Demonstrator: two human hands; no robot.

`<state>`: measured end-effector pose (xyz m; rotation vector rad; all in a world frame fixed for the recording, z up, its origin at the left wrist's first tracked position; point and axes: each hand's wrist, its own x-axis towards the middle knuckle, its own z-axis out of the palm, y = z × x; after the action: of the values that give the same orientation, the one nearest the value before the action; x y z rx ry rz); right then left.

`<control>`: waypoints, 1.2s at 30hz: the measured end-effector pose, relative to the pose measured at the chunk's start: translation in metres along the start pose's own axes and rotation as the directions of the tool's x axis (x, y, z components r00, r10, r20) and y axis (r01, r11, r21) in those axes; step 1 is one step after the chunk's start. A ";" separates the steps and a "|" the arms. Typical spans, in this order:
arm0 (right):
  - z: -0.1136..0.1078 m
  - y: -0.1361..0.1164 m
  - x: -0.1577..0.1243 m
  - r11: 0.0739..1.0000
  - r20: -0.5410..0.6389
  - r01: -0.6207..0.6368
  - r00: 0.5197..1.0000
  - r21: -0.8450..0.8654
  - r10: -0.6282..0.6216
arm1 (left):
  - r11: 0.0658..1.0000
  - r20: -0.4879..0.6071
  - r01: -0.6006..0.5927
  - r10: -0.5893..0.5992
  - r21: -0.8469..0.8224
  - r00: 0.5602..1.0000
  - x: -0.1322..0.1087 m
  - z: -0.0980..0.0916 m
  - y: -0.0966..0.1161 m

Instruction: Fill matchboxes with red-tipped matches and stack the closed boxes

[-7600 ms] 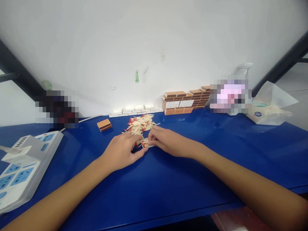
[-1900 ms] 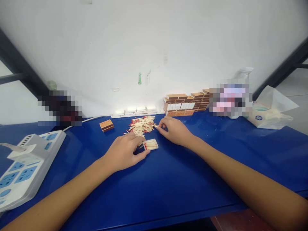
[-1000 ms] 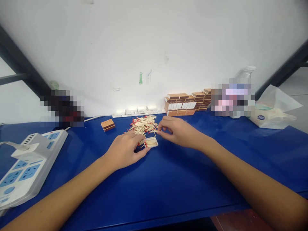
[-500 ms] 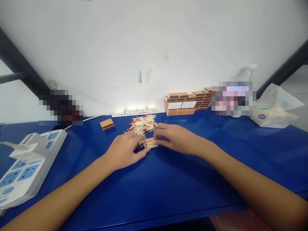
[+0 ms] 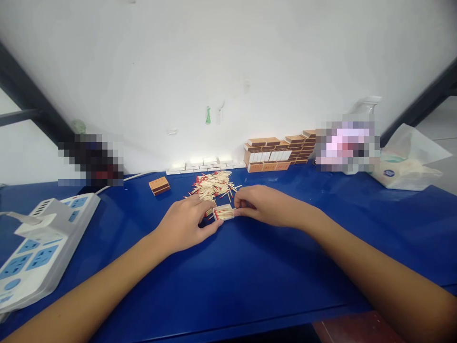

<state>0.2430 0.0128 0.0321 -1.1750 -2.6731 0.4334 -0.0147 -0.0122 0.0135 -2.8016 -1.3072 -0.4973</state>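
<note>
A small white matchbox tray (image 5: pixel 224 213) with red-tipped matches in it lies on the blue table (image 5: pixel 250 276). My left hand (image 5: pixel 183 224) curls round the tray's left end, thumb and fingers pinching it. My right hand (image 5: pixel 266 205) is closed at the tray's right end, fingertips touching it; whether it pinches matches I cannot tell. Just behind the hands lies a loose pile of matches (image 5: pixel 212 185).
A closed brown matchbox (image 5: pixel 159 185) lies left of the pile. White empty trays (image 5: pixel 203 165) line the wall, with stacked brown matchboxes (image 5: pixel 276 153) beside them. A white power strip (image 5: pixel 37 243) sits at the left, a plastic bag (image 5: pixel 407 164) at the far right.
My right hand left the tray, went to the match pile, then came back to the tray's right end. My left hand kept its hold on the tray.
</note>
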 end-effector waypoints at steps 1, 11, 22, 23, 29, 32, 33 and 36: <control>0.000 0.000 0.000 1.000 0.002 0.012 1.000 0.011 -0.012 | 1.000 0.001 0.000 0.000 -0.001 1.000 0.000 0.000 0.000; 0.000 0.002 0.000 0.998 -0.048 0.068 0.997 0.017 -0.067 | 1.000 -0.003 -0.005 0.005 -0.003 1.000 0.000 0.000 0.001; 0.001 -0.008 0.001 0.994 -0.089 0.102 0.991 0.030 -0.099 | 0.999 0.000 -0.023 0.023 -0.023 1.000 0.002 -0.003 0.002; 0.001 -0.007 0.001 0.995 -0.089 0.099 0.991 0.032 -0.095 | 0.999 -0.001 -0.023 0.023 -0.026 1.000 0.002 -0.003 0.002; 0.004 -0.006 0.003 0.992 -0.096 0.120 0.989 0.042 -0.115 | 0.999 -0.005 -0.030 0.030 -0.037 1.000 0.001 -0.002 0.002; 0.008 -0.007 0.004 0.991 -0.095 0.121 0.989 0.048 -0.116 | 0.999 -0.007 -0.031 0.031 -0.040 0.999 0.000 -0.002 0.001; 0.009 -0.007 0.004 0.991 -0.093 0.122 0.989 0.053 -0.116 | 0.999 -0.008 -0.032 0.032 -0.041 0.999 0.000 -0.002 0.001; 0.012 -0.008 0.005 0.988 -0.103 0.137 0.986 0.071 -0.129 | 0.998 -0.009 -0.039 0.039 -0.041 0.999 0.000 -0.002 0.000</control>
<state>0.2308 0.0090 0.0234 -0.9637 -2.6056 0.4414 -0.0153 -0.0130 0.0151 -2.8484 -1.2526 -0.5404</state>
